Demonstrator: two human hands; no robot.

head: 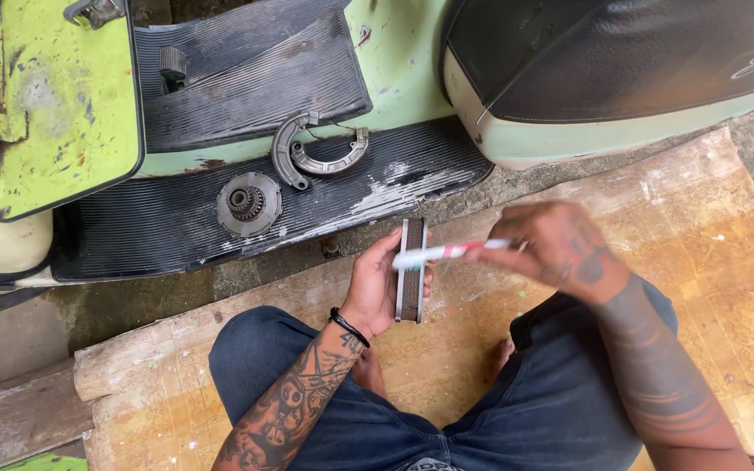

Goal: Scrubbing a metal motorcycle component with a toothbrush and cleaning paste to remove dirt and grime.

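The brake shoe (411, 269) stands on edge in the left hand (380, 283), its dark lining face turned up toward the camera, held over the person's lap above the patterned mat (726, 262). The left grip is closed round it — fingers curled behind, thumb on the near edge. The right hand (560, 249) pinches a white and red toothbrush (447, 253), laid across the top of the shoe and blurred; its grip is shut tight on the handle end.

By my reading the step in hand is scrubbing the lining with the brush, midway through a cleaning. The next stroke calls for a steady left hand and the bristles kept flat along the narrow face, so the brush does not slip off the edge.

On the scooter's black ribbed floorboard (176, 227) lie more parts: a pair of curved brake shoes (316, 153) with their spring, near the board's far edge, and a round geared hub piece (249, 203) to their left, apart from them. The scooter's pale green body (394, 61) is chipped and rusty, its black seat (621, 52) at the upper right. The person sits cross-legged in dark jeans (447, 427) — the mat is worn and yellowed, lying on rough concrete (10, 340), with an old plank (10, 419) at the lower left.
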